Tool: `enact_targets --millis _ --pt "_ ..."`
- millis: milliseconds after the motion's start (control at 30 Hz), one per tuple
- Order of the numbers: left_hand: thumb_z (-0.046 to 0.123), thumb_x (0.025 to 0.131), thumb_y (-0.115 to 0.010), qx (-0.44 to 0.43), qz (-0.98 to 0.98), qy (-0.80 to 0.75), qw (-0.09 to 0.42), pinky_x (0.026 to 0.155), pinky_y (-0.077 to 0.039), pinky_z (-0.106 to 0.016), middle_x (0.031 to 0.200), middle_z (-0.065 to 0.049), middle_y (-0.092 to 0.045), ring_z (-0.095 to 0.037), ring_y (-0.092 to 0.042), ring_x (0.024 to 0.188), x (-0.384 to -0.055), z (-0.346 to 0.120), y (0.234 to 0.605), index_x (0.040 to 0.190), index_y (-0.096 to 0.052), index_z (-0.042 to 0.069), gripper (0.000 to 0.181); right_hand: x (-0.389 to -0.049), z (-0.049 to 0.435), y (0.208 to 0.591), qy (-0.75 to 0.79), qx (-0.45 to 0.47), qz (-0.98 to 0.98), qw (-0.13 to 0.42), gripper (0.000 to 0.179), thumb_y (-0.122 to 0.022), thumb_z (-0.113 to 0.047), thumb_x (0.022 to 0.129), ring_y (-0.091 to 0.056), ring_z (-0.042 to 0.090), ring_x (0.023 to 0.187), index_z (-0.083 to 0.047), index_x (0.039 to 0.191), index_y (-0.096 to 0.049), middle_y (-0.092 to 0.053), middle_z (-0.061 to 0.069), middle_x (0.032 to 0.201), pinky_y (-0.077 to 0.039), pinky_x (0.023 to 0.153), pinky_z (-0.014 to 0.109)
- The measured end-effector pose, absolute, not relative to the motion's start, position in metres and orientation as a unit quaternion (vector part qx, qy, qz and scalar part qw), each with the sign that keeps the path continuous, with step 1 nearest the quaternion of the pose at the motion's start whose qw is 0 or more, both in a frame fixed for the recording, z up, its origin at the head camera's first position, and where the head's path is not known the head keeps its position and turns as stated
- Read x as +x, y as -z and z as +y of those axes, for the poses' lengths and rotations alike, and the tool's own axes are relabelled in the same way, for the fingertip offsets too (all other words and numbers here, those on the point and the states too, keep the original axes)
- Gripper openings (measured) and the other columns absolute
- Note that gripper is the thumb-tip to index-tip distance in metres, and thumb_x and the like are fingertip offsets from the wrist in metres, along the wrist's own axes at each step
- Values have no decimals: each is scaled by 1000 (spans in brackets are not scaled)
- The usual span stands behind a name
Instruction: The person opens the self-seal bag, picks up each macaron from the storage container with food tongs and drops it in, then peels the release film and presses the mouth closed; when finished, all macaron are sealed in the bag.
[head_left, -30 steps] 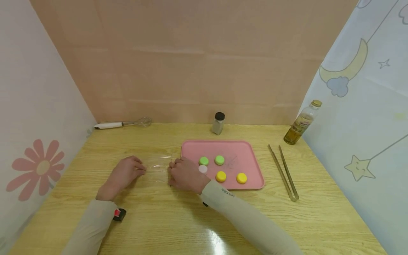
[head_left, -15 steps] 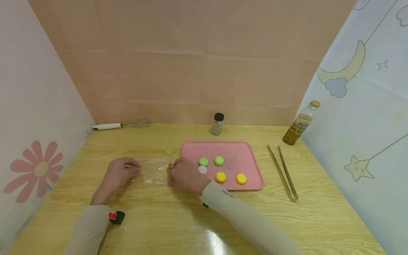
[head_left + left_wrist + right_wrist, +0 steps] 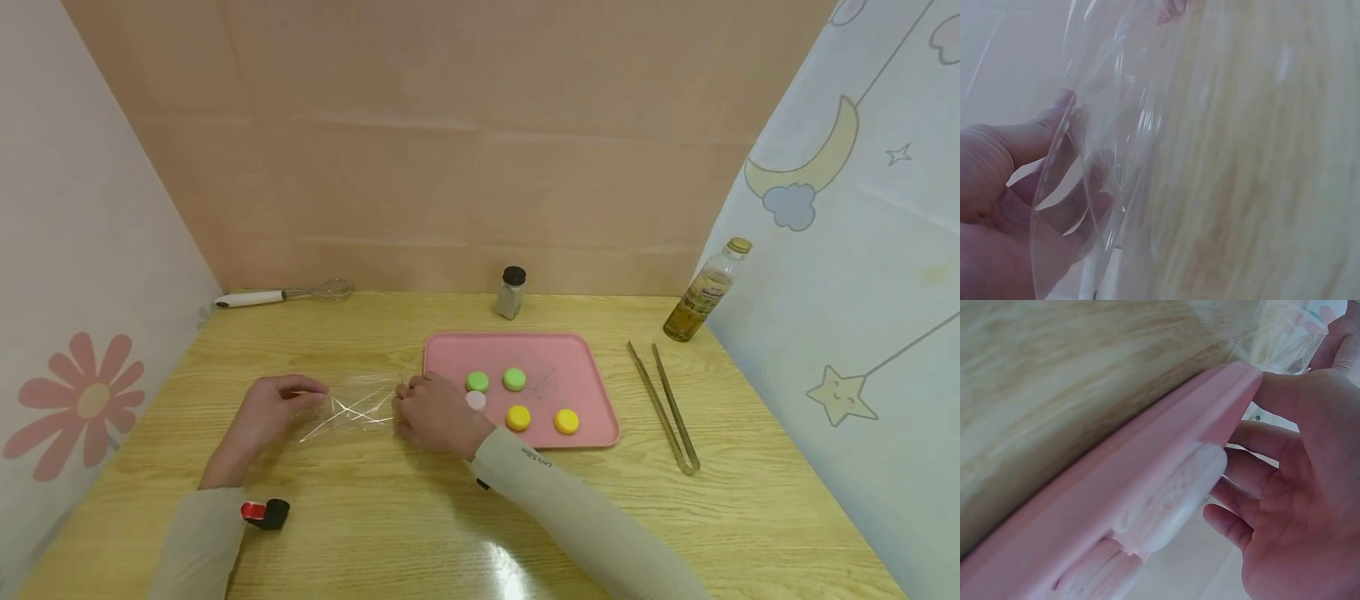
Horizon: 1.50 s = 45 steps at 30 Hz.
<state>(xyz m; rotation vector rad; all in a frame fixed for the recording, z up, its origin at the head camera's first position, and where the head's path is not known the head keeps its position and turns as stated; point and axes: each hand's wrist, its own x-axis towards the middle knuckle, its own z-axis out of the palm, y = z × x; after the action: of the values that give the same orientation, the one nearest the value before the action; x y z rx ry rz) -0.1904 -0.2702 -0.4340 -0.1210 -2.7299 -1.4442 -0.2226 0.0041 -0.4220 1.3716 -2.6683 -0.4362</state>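
the clear film (image 3: 358,408) spans the gap between the two hands, above the table (image 3: 390,525) and left of the pink tray (image 3: 555,358). bright creases cross it. the left hand (image 3: 264,414) pinches its left end; in the left wrist view the thumb lies at the film's edge and the other fingers curve loosely behind it. the right hand (image 3: 444,417) is beside the tray's near left corner, fingers curled, gripping the film's right end; whether it touches the tray, i cannot tell.

five macarons sit on the tray: two green macarons (image 3: 513,379) toward the left and middle, a pale macaron (image 3: 476,401) just beside the right hand, and two yellow macarons (image 3: 567,421) along the near side.

right of the tray lie metal tongs (image 3: 676,408), their arms spread. a bottle (image 3: 703,296) stands beyond them, a black-capped jar (image 3: 511,296) behind the tray, and a whisk (image 3: 273,297) lies at the back left.
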Motion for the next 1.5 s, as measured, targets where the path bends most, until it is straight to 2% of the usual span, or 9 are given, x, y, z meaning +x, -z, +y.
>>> enact_targets --millis 300,400,700,833,900,1033,1167,1333,1500 --pt "22 96 -73 -32 -887 459 45 76 -51 -24 108 -11 -73 -22 -65 97 -188 -266 436 103 -78 5 19 -224 8 423 99 461 -880 50 22 -58 -38 102 -58 13 96 -22 102 -72 -64 -8 99 -43 83 26" --pt "21 96 -73 -30 -888 455 55 72 -52 -25 105 -11 -73 -22 -66 92 -187 -264 437 102 -78 6 18 -224 10 422 86 461 -882 52 20 -59 -37 102 -59 13 99 -22 100 -72 -66 -8 101 -43 85 26" --pt "21 98 -71 -18 -888 454 76 67 -52 -25 100 -9 -75 -14 -63 83 -188 -267 442 105 -78 4 19 -221 18 417 57 458 -885 67 17 -57 -18 103 -63 13 101 -20 106 -73 -68 -7 101 -45 88 28" --pt "20 97 -72 -18 -886 456 83 66 -52 -24 99 -10 -75 -14 -63 82 -189 -267 442 104 -78 4 19 -221 27 415 28 460 -883 90 24 -57 -10 96 -65 13 96 -18 109 -76 -71 -7 104 -48 84 27" --pt "20 97 -72 -20 -886 455 86 66 -52 -24 98 -9 -75 -15 -63 81 -189 -267 442 104 -78 4 18 -221 35 413 0 455 -885 98 26 -58 -8 94 -65 13 96 -17 111 -76 -73 -6 105 -48 84 27" --pt "19 97 -73 -22 -886 454 91 65 -51 -23 97 -9 -75 -15 -64 81 -189 -267 441 104 -78 4 18 -214 56 404 -50 436 -893 101 22 -61 -10 97 -65 16 101 -14 113 -76 -73 -4 108 -46 87 30" --pt "18 96 -73 -26 -884 457 97 64 -51 -23 97 -11 -75 -13 -63 79 -189 -266 438 104 -78 3 18 -208 82 400 -96 422 -893 126 18 -64 -11 98 -65 18 98 -10 111 -76 -74 -2 103 -47 86 34" --pt "18 96 -73 -27 -883 458 97 64 -51 -23 99 -13 -74 -11 -63 79 -189 -265 436 104 -78 3 18 -197 117 398 -136 398 -889 180 11 -71 -9 93 -64 19 82 -7 103 -77 -71 0 91 -53 75 35" --pt "22 97 -72 -22 -884 458 88 64 -51 -24 101 -11 -74 -13 -63 80 -190 -264 438 106 -78 4 20 -183 155 403 -173 334 -907 187 15 -74 -9 92 -63 18 85 -7 107 -76 -69 1 97 -54 70 34"
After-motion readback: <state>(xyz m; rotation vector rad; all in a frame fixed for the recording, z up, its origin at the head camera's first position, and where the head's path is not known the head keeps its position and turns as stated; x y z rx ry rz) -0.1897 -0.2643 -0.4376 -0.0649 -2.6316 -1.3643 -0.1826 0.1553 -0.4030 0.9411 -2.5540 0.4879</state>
